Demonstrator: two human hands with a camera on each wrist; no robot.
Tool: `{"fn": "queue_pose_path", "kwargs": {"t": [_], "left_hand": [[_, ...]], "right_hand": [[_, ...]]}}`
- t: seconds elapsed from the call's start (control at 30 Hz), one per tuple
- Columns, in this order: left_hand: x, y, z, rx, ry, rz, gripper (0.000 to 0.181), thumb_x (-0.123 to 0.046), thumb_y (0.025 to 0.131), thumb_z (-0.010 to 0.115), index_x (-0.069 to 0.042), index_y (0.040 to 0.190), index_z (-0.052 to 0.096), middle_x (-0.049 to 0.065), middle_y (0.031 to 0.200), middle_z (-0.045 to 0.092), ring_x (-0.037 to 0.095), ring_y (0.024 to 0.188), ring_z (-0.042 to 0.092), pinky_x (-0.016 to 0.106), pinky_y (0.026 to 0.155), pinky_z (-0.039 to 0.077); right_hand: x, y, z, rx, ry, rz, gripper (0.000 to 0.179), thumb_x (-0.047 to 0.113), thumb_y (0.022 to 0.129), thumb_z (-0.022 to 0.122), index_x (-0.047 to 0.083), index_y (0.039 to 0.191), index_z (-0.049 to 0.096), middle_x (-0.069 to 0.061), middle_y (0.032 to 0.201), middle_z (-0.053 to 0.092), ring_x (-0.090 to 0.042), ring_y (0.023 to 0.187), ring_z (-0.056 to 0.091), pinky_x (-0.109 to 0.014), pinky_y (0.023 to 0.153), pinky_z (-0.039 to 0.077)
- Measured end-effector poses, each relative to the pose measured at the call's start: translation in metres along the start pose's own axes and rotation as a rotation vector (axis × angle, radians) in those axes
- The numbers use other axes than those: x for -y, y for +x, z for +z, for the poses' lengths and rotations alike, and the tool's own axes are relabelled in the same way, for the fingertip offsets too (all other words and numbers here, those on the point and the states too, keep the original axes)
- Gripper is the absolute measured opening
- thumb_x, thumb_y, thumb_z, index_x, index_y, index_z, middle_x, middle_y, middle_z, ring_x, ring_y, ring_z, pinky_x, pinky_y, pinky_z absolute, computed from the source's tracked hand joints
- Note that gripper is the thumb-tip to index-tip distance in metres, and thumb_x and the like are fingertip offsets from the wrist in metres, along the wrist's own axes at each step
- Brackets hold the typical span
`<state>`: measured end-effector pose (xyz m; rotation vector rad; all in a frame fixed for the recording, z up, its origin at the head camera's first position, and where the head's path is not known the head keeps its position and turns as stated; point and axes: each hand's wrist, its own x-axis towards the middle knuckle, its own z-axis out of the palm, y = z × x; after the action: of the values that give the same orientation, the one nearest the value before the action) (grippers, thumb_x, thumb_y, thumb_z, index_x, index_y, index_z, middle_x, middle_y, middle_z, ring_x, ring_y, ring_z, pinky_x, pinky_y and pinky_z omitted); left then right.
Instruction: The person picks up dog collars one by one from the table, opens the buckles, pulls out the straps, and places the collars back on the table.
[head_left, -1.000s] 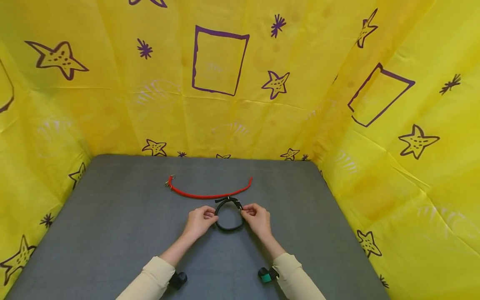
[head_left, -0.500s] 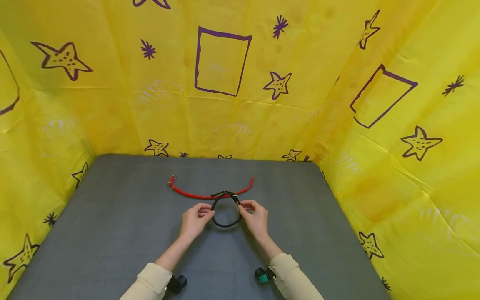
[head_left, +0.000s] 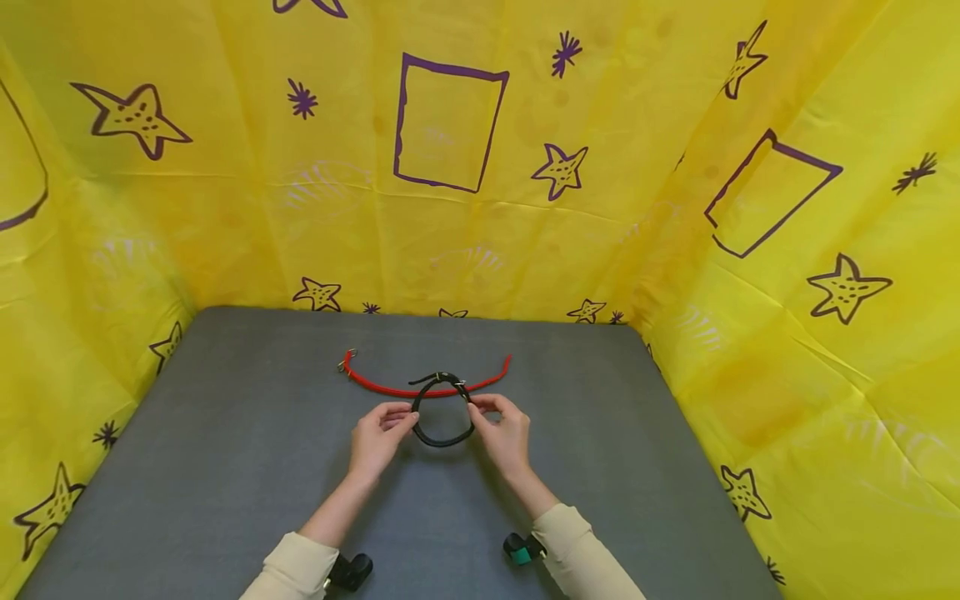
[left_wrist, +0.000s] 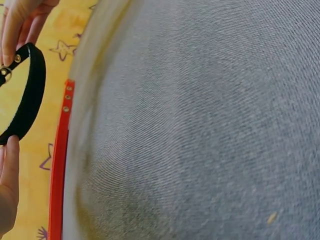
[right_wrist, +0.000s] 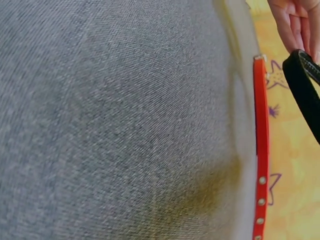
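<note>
A black collar [head_left: 442,443], fastened into a loop by its buckle, is held up above the grey table between both hands. My left hand [head_left: 377,440] pinches its left side between thumb and fingers. On the opposite side, near the buckle, my right hand [head_left: 504,435] pinches the loop. The left wrist view shows the black collar [left_wrist: 34,95] side-on, its metal ring and studs at the right hand's fingers [left_wrist: 12,30]. Behind it a red collar [head_left: 390,390] lies unbuckled in a shallow curve, buckle end left, its eyelet holes visible in both wrist views.
The grey table [head_left: 247,433] carries the red collar toward its far half. Yellow fabric walls [head_left: 450,233] printed with purple stars and frames enclose its back and sides. Wrist cameras [head_left: 351,572] are strapped below the cream sleeves [head_left: 296,567].
Both hands have lifted the black collar and shifted it slightly left and away from me. Its top now overlaps the red collar in the head view. The red collar stays put.
</note>
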<state>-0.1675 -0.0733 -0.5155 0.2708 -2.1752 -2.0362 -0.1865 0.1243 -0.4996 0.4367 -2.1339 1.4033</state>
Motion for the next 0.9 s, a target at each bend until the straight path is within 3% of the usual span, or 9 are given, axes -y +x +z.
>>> {"fn": "queue_pose_path", "kwargs": {"t": [0.07, 0.2, 0.57, 0.9], "left_hand": [[0.003, 0.003, -0.002, -0.005, -0.037, -0.028, 0.024, -0.009, 0.086, 0.075, 0.002, 0.107, 0.070, 0.016, 0.098, 0.071, 0.012, 0.082, 0.068, 0.032, 0.074, 0.057], [-0.002, 0.005, -0.006, 0.007, -0.089, -0.058, 0.027, -0.010, 0.087, 0.075, 0.003, 0.110, 0.068, 0.017, 0.102, 0.069, 0.013, 0.084, 0.067, 0.031, 0.075, 0.057], [-0.011, 0.006, -0.021, 0.112, -0.140, -0.059, 0.038, -0.011, 0.089, 0.073, 0.003, 0.122, 0.064, 0.021, 0.117, 0.065, 0.008, 0.090, 0.068, 0.028, 0.078, 0.056], [-0.013, 0.003, -0.028, 0.137, -0.142, -0.068, 0.041, -0.012, 0.087, 0.075, 0.006, 0.122, 0.063, 0.017, 0.109, 0.068, 0.012, 0.088, 0.068, 0.034, 0.080, 0.056]], "right_hand": [[0.012, 0.002, -0.001, -0.006, 0.008, -0.037, 0.013, -0.008, 0.078, 0.076, -0.003, 0.089, 0.072, -0.013, 0.078, 0.070, -0.026, 0.069, 0.066, -0.030, 0.056, 0.057], [0.015, 0.005, 0.001, 0.006, 0.039, -0.086, 0.013, -0.009, 0.078, 0.076, -0.003, 0.089, 0.072, -0.015, 0.080, 0.070, -0.028, 0.070, 0.067, -0.026, 0.056, 0.056], [0.018, 0.008, 0.002, 0.039, 0.106, -0.140, 0.013, -0.010, 0.079, 0.075, -0.004, 0.090, 0.071, -0.016, 0.085, 0.069, -0.027, 0.071, 0.067, -0.030, 0.057, 0.057], [0.021, 0.007, 0.003, 0.046, 0.112, -0.201, 0.016, -0.012, 0.078, 0.074, -0.004, 0.090, 0.070, -0.015, 0.087, 0.069, -0.027, 0.073, 0.068, -0.029, 0.060, 0.057]]}}
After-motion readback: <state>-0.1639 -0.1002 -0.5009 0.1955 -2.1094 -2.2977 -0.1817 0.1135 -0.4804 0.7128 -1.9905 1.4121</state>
